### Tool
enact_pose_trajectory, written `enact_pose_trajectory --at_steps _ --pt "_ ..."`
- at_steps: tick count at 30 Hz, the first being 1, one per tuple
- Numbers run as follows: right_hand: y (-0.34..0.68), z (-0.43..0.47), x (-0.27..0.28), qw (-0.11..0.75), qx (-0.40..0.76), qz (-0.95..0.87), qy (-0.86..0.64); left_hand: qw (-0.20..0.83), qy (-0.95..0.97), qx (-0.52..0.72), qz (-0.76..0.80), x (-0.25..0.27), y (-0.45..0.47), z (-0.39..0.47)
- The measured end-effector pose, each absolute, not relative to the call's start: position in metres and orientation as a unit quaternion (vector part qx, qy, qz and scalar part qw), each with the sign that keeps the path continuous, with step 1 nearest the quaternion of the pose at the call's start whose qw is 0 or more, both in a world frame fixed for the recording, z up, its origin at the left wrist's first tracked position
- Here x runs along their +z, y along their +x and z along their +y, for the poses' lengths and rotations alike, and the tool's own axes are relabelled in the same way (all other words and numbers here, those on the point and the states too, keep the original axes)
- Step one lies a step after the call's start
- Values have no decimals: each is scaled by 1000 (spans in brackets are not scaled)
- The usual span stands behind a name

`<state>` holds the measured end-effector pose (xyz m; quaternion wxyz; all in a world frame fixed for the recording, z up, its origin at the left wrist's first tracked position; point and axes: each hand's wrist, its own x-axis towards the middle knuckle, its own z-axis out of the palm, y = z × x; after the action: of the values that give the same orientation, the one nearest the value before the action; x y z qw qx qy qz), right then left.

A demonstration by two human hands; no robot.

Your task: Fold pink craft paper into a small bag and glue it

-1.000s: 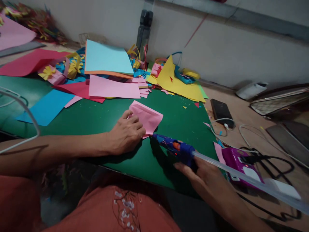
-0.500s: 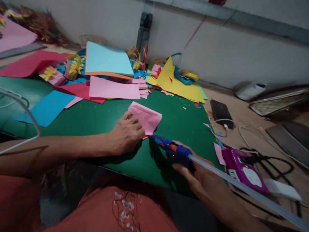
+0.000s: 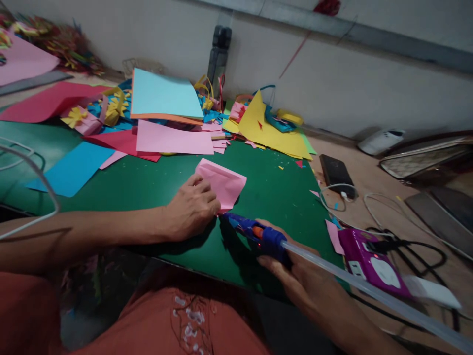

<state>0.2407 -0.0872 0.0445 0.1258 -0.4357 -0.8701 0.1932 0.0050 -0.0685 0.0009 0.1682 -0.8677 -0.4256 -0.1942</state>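
Observation:
My left hand (image 3: 194,207), fingers curled, grips the left side of a folded piece of pink paper (image 3: 223,185) on the green tabletop (image 3: 148,190). My right hand (image 3: 295,266) is wrapped round a blue glue gun (image 3: 254,231) with an orange part and a small red light. A long translucent glue stick (image 3: 343,273) sticks out of its back end. The nozzle points left and sits at the paper's lower edge, close to my left fingertips. Whether glue is coming out cannot be made out.
Along the back lie a light blue sheet (image 3: 166,93), pink paper (image 3: 173,138), yellow paper (image 3: 266,130) and small paper baskets. A blue sheet (image 3: 74,167) lies left. To the right are a black power bank (image 3: 336,172), cables and a purple extension socket (image 3: 369,264). A white cable (image 3: 48,187) loops at left.
The glue gun in my right hand has moved slightly left, its nozzle travelling along the paper's lower edge toward my left fingers. My left hand keeps its grip on the pink paper.

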Motion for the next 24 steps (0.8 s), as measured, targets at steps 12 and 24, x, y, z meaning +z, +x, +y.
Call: enact_pose_trajectory --at_steps 12,24 --pt "246 -83 40 142 179 -869 -440 173 -865 -201 -426 -1 6 -68" --pt "247 -87 38 161 177 -868 -436 172 -867 -197 -425 -2 5 -69"
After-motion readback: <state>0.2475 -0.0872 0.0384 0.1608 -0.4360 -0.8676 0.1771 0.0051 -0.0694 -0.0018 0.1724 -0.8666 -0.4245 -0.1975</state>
